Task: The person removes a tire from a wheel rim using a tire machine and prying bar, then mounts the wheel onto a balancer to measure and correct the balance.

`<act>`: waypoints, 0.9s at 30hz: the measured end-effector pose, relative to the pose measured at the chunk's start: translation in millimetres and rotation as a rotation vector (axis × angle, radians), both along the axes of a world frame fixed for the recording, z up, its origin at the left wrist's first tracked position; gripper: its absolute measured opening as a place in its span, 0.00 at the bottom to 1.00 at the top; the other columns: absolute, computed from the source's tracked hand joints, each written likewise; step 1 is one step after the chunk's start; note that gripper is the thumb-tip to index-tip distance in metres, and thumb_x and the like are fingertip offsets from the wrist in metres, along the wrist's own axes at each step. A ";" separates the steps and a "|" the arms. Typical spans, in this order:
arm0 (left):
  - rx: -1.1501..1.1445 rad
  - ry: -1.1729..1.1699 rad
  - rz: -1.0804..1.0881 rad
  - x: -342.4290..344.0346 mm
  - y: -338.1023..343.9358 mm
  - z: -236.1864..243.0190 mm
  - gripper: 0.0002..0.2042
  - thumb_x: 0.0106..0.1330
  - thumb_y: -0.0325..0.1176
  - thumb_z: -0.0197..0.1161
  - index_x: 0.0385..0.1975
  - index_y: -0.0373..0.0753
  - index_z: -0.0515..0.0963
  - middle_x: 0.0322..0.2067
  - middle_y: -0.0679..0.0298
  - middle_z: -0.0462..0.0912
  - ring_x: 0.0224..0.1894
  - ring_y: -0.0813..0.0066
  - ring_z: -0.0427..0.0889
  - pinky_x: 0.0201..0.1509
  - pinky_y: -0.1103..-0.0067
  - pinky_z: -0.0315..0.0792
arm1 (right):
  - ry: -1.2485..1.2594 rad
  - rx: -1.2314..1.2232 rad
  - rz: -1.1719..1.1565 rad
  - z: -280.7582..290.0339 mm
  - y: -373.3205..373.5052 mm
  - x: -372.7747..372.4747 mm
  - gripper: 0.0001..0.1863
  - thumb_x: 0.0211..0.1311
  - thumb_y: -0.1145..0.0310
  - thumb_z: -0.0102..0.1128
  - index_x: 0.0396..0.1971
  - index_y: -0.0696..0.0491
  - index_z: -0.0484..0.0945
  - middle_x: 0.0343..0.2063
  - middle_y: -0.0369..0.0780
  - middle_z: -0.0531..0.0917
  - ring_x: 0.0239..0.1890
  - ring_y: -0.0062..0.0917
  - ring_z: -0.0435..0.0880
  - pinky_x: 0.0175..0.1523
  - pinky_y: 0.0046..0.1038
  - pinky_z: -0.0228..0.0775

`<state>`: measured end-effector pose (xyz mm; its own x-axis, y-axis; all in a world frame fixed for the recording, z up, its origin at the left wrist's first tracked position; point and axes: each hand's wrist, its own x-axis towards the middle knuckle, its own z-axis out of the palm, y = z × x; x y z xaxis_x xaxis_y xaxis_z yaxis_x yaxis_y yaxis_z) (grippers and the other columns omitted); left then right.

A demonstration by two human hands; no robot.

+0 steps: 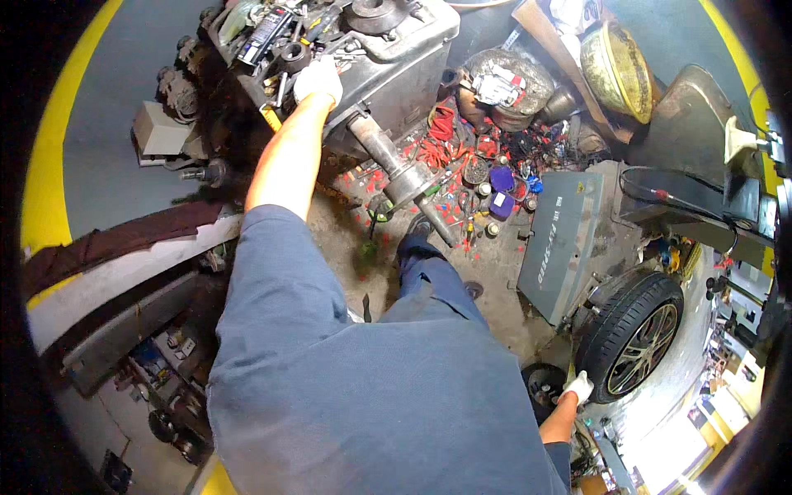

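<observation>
My left hand [320,80], in a white glove, reaches over the top of a grey wheel balancer [388,87]. It is among loose metal tools, beside a dark ring-shaped part [294,56]; its fingers are overexposed and blend into the clutter. My right hand [580,386], also in a white glove, is low at the right, at the near edge of a black tyre [606,338] on a spoked alloy wheel [646,350]. It seems to touch the tyre, but its fingers do not show clearly. The balancer's threaded shaft [404,177] sticks out toward my legs.
Red scraps, small jars and a purple container [501,180] litter the floor beyond my feet. A grey panel [559,247] stands between the litter and the tyre. At the back lean a dirty yellow round tub [616,72] and a bulky bag [507,87]. A spray can [266,35] lies on the balancer.
</observation>
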<state>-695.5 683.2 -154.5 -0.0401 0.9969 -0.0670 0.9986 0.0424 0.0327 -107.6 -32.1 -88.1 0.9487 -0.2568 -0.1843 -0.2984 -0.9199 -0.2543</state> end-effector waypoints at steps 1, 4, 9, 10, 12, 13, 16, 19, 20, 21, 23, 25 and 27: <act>0.030 -0.016 -0.054 3.0 3.1 7.7 0.13 0.73 0.39 0.51 0.48 0.39 0.76 0.47 0.46 0.83 0.51 0.48 0.83 0.55 0.59 0.76 | -0.047 -0.071 -0.026 -2.1 5.0 -8.1 0.21 0.65 0.59 0.64 0.49 0.60 0.80 0.43 0.47 0.85 0.41 0.40 0.82 0.50 0.39 0.74; 0.183 -0.114 -0.113 6.0 11.9 7.8 0.12 0.67 0.34 0.53 0.47 0.39 0.74 0.49 0.47 0.78 0.51 0.48 0.80 0.56 0.61 0.75 | 0.022 0.073 -0.004 -21.1 -32.9 6.5 0.25 0.66 0.59 0.65 0.56 0.60 0.77 0.50 0.44 0.84 0.43 0.35 0.82 0.49 0.37 0.74; 0.014 -0.059 -0.327 11.2 26.6 26.2 0.17 0.66 0.33 0.55 0.54 0.44 0.74 0.51 0.52 0.78 0.52 0.50 0.80 0.56 0.63 0.75 | 0.119 0.202 -0.198 -23.1 -4.5 -24.0 0.24 0.67 0.63 0.65 0.58 0.60 0.76 0.49 0.45 0.85 0.43 0.36 0.82 0.49 0.40 0.74; 0.008 -0.036 -0.405 10.2 32.0 27.2 0.18 0.66 0.33 0.55 0.56 0.45 0.74 0.51 0.53 0.78 0.53 0.51 0.80 0.57 0.63 0.74 | 0.133 0.174 -0.211 -17.1 5.4 -35.2 0.23 0.67 0.63 0.64 0.57 0.60 0.76 0.48 0.45 0.85 0.43 0.36 0.83 0.49 0.41 0.74; -0.012 -0.081 -0.577 7.4 41.2 13.4 0.21 0.67 0.32 0.53 0.62 0.47 0.72 0.51 0.54 0.81 0.53 0.53 0.81 0.57 0.64 0.74 | 0.051 0.192 -0.133 -40.8 -55.0 -17.2 0.20 0.68 0.64 0.61 0.55 0.59 0.78 0.35 0.44 0.84 0.23 0.31 0.78 0.28 0.37 0.69; 0.008 -0.058 -0.608 4.3 45.1 11.0 0.21 0.69 0.32 0.51 0.62 0.48 0.72 0.50 0.54 0.82 0.52 0.53 0.82 0.57 0.64 0.75 | 0.098 0.242 -0.201 -49.1 -45.7 -23.8 0.22 0.68 0.64 0.60 0.58 0.58 0.76 0.33 0.44 0.83 0.20 0.29 0.76 0.25 0.36 0.66; -0.106 0.017 -0.633 38.0 39.6 37.2 0.22 0.74 0.35 0.44 0.68 0.49 0.67 0.53 0.49 0.82 0.54 0.47 0.81 0.58 0.61 0.73 | 0.204 0.323 -0.189 -58.7 -49.3 -37.9 0.27 0.69 0.63 0.60 0.65 0.55 0.72 0.31 0.42 0.82 0.16 0.28 0.72 0.20 0.35 0.62; -0.174 0.024 -0.602 33.9 48.3 28.3 0.25 0.76 0.36 0.41 0.72 0.51 0.61 0.55 0.47 0.81 0.54 0.46 0.82 0.59 0.61 0.72 | 0.229 0.243 -0.218 -58.5 -41.7 -42.8 0.27 0.67 0.62 0.63 0.62 0.58 0.73 0.48 0.44 0.83 0.43 0.35 0.80 0.50 0.37 0.70; -0.216 0.057 -0.597 22.3 61.8 10.6 0.24 0.76 0.35 0.42 0.72 0.54 0.62 0.54 0.49 0.82 0.53 0.50 0.83 0.60 0.64 0.71 | 0.230 0.201 -0.232 -59.0 -41.8 -45.7 0.26 0.67 0.62 0.64 0.59 0.60 0.74 0.51 0.44 0.83 0.48 0.35 0.81 0.56 0.37 0.70; -0.221 0.034 -0.625 33.1 56.1 18.7 0.25 0.77 0.33 0.41 0.73 0.54 0.60 0.53 0.49 0.82 0.52 0.49 0.83 0.59 0.64 0.72 | 0.243 0.278 -0.185 -59.5 -54.5 -49.8 0.22 0.66 0.61 0.63 0.53 0.60 0.78 0.47 0.45 0.85 0.46 0.35 0.82 0.54 0.38 0.71; -0.194 0.232 -0.654 25.1 65.6 7.1 0.28 0.76 0.31 0.41 0.76 0.57 0.54 0.50 0.48 0.83 0.51 0.46 0.82 0.55 0.60 0.73 | 0.161 -0.107 -0.111 -57.1 -44.0 -54.4 0.22 0.63 0.55 0.63 0.45 0.59 0.82 0.44 0.49 0.87 0.47 0.43 0.85 0.52 0.40 0.73; -0.247 0.260 -0.601 43.5 55.4 26.1 0.29 0.75 0.32 0.42 0.76 0.57 0.53 0.51 0.46 0.82 0.50 0.46 0.82 0.56 0.59 0.73 | 0.100 -0.104 -0.092 -50.1 -54.4 -62.9 0.23 0.61 0.54 0.65 0.46 0.58 0.83 0.46 0.51 0.86 0.49 0.46 0.84 0.54 0.40 0.73; -0.142 0.220 -0.642 27.8 66.9 4.4 0.29 0.75 0.33 0.45 0.76 0.56 0.53 0.49 0.45 0.81 0.48 0.45 0.83 0.54 0.57 0.73 | 0.037 -0.027 -0.084 -56.6 -64.1 -78.4 0.22 0.61 0.55 0.65 0.46 0.58 0.83 0.46 0.52 0.86 0.51 0.47 0.84 0.55 0.40 0.73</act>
<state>-667.7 750.2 -150.1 0.5277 0.8098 -0.2565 0.8100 -0.5707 -0.1353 -186.0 -96.2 -144.7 0.9163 -0.3404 -0.2109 -0.3834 -0.8976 -0.2173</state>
